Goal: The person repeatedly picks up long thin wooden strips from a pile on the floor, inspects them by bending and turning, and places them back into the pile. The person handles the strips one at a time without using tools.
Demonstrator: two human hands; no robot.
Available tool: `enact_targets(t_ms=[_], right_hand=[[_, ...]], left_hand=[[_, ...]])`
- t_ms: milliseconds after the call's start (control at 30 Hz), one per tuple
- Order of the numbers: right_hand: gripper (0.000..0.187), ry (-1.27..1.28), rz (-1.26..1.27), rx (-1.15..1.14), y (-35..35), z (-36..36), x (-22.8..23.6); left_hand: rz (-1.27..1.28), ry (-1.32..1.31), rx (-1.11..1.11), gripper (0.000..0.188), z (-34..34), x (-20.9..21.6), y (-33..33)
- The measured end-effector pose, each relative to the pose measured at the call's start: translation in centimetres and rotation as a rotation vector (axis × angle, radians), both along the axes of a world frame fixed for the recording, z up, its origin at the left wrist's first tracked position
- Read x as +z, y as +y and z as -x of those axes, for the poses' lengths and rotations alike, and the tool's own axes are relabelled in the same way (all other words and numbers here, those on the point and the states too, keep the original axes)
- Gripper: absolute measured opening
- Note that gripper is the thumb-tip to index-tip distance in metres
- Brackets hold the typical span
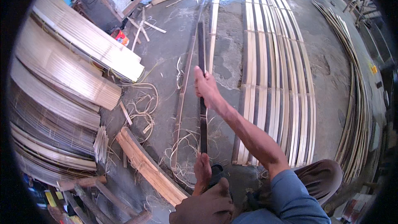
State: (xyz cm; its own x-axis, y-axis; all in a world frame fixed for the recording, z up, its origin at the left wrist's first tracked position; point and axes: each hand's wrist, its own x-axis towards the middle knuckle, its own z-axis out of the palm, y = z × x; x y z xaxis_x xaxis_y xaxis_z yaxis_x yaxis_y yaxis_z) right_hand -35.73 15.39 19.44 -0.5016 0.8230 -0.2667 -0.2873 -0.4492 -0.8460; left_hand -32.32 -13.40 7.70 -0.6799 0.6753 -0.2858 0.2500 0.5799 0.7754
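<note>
Bamboo strip point(202, 58), long and dark, is running up the middle of the frame from the lower centre toward the top. The right hand point(206, 87) is clenching around it at mid-frame, arm stretching out from the blue sleeve point(290, 199) at lower right. The left hand point(207, 207) is closing over a dark tool point(216, 173) at the strip's near end, bottom centre, with a bare foot point(202, 170) pressing just beside it. Pale shavings point(143, 103) are curling on the concrete floor point(166, 54) left of the strip. Laid strips point(273, 79) are lying side by side to the right. Stacked slat bundles point(62, 79) are filling the left edge, and a split plank point(145, 166) is lying at lower left.
</note>
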Motion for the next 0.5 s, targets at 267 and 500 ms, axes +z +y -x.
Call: enact_targets(t_ms=[267,500], right_hand=[[0.039,-0.079,0.139,0.187,-8.8,-2.0,-10.2],[0.056,-0.157,0.06,0.357,-8.2,-3.9,-11.0]], left_hand=[[-0.075,0.094,-0.21,0.044,4.0,4.1,1.5],[0.016,-0.454,-0.129,0.043,4.7,3.0,3.6]])
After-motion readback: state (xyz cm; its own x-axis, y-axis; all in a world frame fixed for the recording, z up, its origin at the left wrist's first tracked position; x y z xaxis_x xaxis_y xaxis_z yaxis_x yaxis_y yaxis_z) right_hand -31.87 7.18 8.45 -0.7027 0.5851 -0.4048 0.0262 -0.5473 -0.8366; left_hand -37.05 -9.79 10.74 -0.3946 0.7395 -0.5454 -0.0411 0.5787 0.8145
